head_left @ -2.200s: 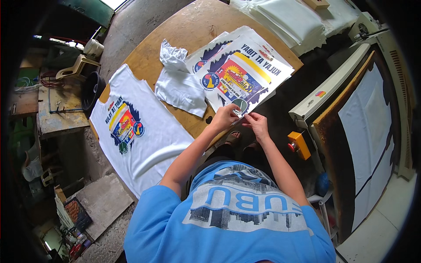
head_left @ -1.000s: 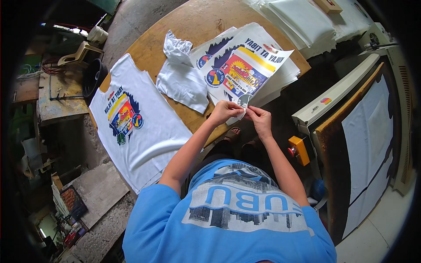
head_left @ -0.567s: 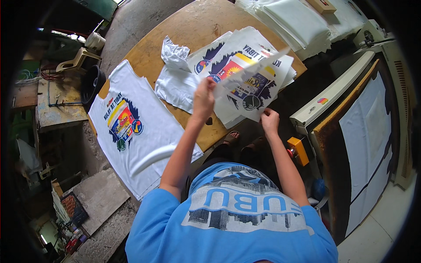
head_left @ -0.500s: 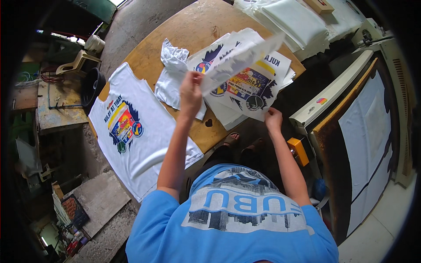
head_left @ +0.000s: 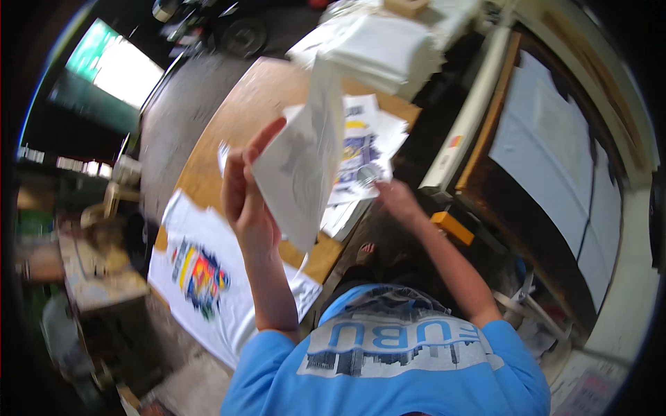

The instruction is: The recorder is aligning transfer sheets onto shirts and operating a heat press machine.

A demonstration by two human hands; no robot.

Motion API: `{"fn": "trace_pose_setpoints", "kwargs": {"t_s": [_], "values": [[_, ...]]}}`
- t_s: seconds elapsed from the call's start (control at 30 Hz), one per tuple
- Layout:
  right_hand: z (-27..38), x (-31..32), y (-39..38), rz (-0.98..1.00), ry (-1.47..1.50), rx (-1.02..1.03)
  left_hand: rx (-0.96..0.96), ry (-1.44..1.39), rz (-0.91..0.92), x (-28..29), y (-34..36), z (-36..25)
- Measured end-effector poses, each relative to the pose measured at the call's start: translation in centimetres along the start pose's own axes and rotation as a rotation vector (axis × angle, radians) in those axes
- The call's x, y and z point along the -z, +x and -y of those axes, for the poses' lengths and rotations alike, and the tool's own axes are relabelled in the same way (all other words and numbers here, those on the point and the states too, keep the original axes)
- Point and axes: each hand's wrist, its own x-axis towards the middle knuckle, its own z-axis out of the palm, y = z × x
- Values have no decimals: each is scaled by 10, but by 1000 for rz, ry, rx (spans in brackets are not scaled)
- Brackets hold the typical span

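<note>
Left-hand [head_left: 244,201] grip; sheet [head_left: 302,159] upright, long axis vertical

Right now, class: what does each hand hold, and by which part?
Left hand grips a lifted white paper sheet by its left edge. Right hand rests by printed sheets; its hold is unclear.

The person wears a bright blue short-sleeved T-shirt [head_left: 388,367] with a print across the chest: large pale blue block letters above a grey-white city skyline silhouette, all seen upside down from the head camera. The sleeves end above the elbows, leaving both forearms bare. The left hand [head_left: 244,201] and right hand [head_left: 397,197] are bare, without gloves, rings or watch visible.
</note>
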Motion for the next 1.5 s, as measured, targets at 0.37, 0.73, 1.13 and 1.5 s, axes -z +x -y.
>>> {"fn": "trace_pose_setpoints", "kwargs": {"t_s": [0.37, 0.73, 1.13, 1.5], "values": [[9, 28, -206, 768, 1005, 58, -18, -385, 280, -209, -37, 5], [-84, 162, -400, 265, 1203, 386, -5, -713, 516, -462, -188, -7], [-134, 278, -526, 145, 1229, 390, 2, -733, 588, -604, -244, 27], [-168, 538, -583, -1157, 837, 540, 253, -148, 788, -667, -231, 196]]}}
